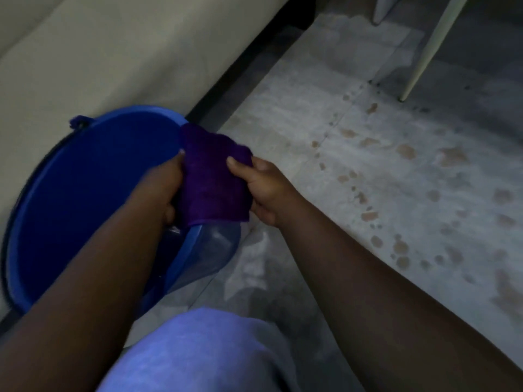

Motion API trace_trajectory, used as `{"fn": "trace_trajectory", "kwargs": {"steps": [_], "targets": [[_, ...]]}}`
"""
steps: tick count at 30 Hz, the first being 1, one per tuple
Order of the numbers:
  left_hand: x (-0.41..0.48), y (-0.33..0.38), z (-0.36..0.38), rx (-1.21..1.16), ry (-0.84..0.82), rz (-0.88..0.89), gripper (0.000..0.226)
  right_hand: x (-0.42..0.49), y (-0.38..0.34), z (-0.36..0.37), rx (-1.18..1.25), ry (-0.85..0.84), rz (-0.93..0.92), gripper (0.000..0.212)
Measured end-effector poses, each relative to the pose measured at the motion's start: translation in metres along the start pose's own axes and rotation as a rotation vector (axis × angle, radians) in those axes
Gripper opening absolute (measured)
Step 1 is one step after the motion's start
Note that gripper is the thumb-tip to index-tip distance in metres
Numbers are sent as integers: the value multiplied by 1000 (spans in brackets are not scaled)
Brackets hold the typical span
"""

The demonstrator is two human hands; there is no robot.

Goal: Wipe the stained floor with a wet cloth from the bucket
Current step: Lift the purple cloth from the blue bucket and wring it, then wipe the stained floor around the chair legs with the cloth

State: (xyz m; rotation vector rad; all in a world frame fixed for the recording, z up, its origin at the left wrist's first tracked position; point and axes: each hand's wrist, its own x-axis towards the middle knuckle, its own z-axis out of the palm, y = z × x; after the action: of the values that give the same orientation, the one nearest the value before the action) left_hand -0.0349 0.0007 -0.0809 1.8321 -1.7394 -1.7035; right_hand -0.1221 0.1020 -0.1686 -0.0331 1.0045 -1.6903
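A purple cloth [212, 176] is stretched between both hands just over the right rim of a blue bucket [85, 199]. My left hand [161, 190] grips the cloth's left edge above the bucket. My right hand [263, 188] pinches its right edge, thumb on top. Brown stains [402, 193] dot the grey tiled floor to the right of the hands. What the bucket holds is too dark to make out.
A beige sofa [93, 55] with a dark base runs along the left behind the bucket. A thin white furniture leg [424, 58] stands at the upper right on the floor. My knee in blue-grey cloth [203, 352] fills the bottom centre.
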Motion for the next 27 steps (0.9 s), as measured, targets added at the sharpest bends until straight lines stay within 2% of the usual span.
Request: {"fn": "trace_trajectory", "kwargs": {"steps": [2, 5, 8, 9, 12, 14, 17, 20, 23, 25, 27], "targets": [[-11, 23, -3, -44, 112, 155, 19, -16, -17, -8, -24, 74, -129, 43], [-22, 52, 36, 110, 76, 273, 15, -47, -54, -37, -106, 182, -279, 40], [-47, 59, 120, 399, -178, 556, 12, -85, -88, -93, -265, 330, -392, 33], [-54, 55, 150, 476, -276, 598, 12, -98, -97, -116, -334, 382, -404, 31], [-45, 23, 217, 666, -484, 535, 10, -137, -102, -193, -573, 569, -335, 35], [-27, -14, 248, 754, -554, 522, 22, -160, -89, -239, -692, 652, -235, 42], [-18, -77, 275, 853, -485, 554, 46, -186, -48, -294, -771, 725, -86, 53], [-20, -143, 282, 940, -454, 645, 46, -204, -2, -321, -1074, 727, 110, 66], [-16, -192, 279, 1071, -402, 745, 43, -217, 41, -332, -1291, 648, 246, 60], [-9, -211, 276, 1150, -355, 775, 44, -226, 58, -334, -1533, 742, 227, 54], [-1, -226, 269, 1205, -325, 792, 47, -228, 66, -337, -1775, 822, 37, 47]]}}
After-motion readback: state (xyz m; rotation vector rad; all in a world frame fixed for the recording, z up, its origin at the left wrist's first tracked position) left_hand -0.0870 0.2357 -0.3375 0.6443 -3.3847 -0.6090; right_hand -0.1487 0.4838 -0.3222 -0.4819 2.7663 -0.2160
